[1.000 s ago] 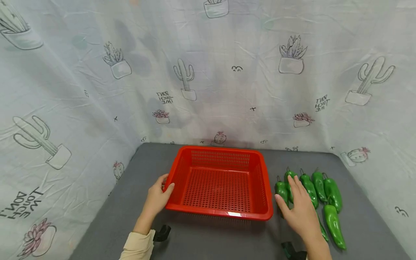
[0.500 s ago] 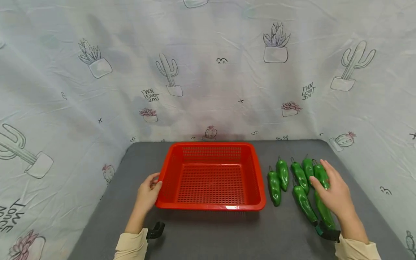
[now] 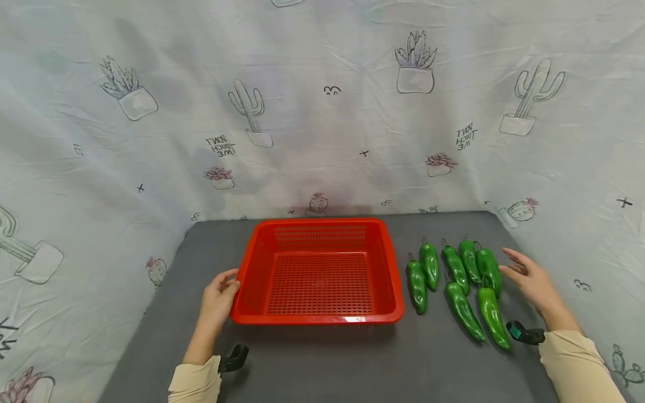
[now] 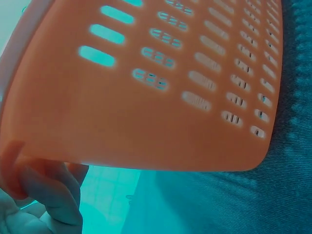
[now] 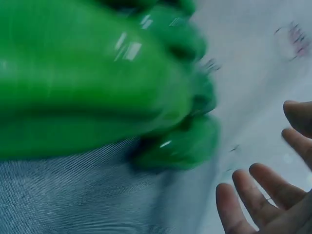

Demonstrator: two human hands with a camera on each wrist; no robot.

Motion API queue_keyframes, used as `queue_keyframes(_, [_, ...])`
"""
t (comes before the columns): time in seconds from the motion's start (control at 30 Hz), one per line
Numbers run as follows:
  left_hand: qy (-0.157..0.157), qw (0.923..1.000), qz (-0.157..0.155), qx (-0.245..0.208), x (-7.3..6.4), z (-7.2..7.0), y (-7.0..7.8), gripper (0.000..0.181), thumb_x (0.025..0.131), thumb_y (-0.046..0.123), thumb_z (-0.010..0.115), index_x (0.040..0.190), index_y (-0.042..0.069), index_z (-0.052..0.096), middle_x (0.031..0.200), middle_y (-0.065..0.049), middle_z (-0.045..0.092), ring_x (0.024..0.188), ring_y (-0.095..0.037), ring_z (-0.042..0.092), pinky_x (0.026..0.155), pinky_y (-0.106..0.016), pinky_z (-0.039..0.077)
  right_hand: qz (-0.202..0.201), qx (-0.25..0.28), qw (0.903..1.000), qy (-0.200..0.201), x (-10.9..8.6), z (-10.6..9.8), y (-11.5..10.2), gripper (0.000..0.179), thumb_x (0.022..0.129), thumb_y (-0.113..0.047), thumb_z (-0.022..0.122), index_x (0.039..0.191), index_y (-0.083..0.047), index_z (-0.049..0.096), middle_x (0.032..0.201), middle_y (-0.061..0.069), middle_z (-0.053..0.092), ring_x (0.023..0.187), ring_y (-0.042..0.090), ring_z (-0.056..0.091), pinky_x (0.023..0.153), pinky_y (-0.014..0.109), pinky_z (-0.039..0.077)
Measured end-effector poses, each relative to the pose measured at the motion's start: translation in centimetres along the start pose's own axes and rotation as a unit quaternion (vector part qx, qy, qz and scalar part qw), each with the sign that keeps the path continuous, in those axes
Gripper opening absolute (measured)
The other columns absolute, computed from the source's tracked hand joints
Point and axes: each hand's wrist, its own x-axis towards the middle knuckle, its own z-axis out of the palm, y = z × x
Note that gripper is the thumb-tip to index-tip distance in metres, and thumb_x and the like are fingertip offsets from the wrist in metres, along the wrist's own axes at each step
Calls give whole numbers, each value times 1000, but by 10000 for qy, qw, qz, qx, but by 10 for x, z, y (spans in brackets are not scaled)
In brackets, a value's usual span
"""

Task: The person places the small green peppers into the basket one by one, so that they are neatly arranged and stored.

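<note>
A red perforated plastic basket (image 3: 317, 320) stands mid-table with nothing in it. My left hand (image 3: 218, 294) grips its left rim; in the left wrist view, curled fingers (image 4: 58, 195) show at the rim beside the orange-looking wall (image 4: 97, 117). Several green peppers lie to the right of the basket, among them an upright-lying pair nearest it (image 3: 417, 285) and a lighter green one (image 3: 492, 319) at the front. Just right of this group, my right hand (image 3: 536, 282) hovers with spread fingers, holding nothing. The right wrist view has a blurred pepper (image 5: 97, 83) close up and the fingers apart from it.
The grey tabletop (image 3: 322, 364) extends in front of the basket and to both sides. A pale cloth (image 3: 302, 140) printed with cacti hangs behind the table and along both sides. A black wrist mount (image 3: 525, 333) sits on the right wrist, another (image 3: 233, 359) on the left.
My right hand has moved rightward from above the peppers to their right side, uncovering them. My left hand keeps its grip on the basket. The head view has shifted, sliding the scene leftward.
</note>
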Motion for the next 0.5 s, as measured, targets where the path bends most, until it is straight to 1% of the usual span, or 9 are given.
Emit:
queue_keyframes(0.1, [109, 9999, -4, 8, 0, -6, -1, 34, 98, 11, 47, 131, 3, 51, 122, -24, 58, 85, 3, 58, 72, -15, 47, 19, 306, 9990, -321, 19, 8, 9, 64, 101, -33, 45, 150, -3, 17, 144, 41, 20, 123, 60, 29, 91, 63, 36])
queue_keyframes(0.2, [136, 9999, 13, 6, 0, -7, -2, 34, 98, 11, 47, 131, 3, 51, 121, -24, 58, 84, 4, 58, 71, -15, 47, 38, 314, 9975, -625, 31, 13, 17, 65, 100, -31, 46, 149, 0, 18, 144, 42, 18, 124, 60, 28, 93, 64, 35])
queue_keyframes(0.27, [129, 9999, 18, -8, 0, -6, -2, 33, 98, 10, 48, 130, 3, 52, 120, -24, 58, 86, -1, 60, 70, -16, 48, 18, 242, 9962, -831, 34, 14, 22, 66, 100, -30, 48, 149, 1, 18, 143, 43, 17, 124, 62, 26, 93, 65, 34])
queue_keyframes(0.33, [87, 9999, 22, -49, -1, -4, -1, 33, 98, 10, 49, 130, 3, 52, 119, -25, 58, 89, -9, 63, 69, -17, 49, -47, 150, 9949, -996, 34, 14, 27, 66, 100, -28, 49, 148, 2, 17, 142, 45, 17, 123, 63, 26, 91, 66, 35])
queue_keyframes(0.43, [41, 9999, 57, -106, -2, 0, -1, 32, 98, 9, 50, 129, 1, 52, 117, -26, 58, 94, -23, 65, 68, -20, 50, -151, 105, 9930, -1167, 31, 12, 31, 66, 99, -24, 51, 148, 3, 16, 141, 45, 17, 122, 65, 24, 89, 68, 36])
queue_keyframes(0.5, [27, 9999, 68, -153, -3, 2, -1, 32, 98, 8, 50, 129, 0, 52, 117, -27, 58, 96, -28, 64, 69, -22, 52, -210, 113, 9919, -1245, 31, 11, 34, 66, 98, -21, 52, 148, 3, 16, 142, 44, 17, 121, 65, 24, 89, 67, 37])
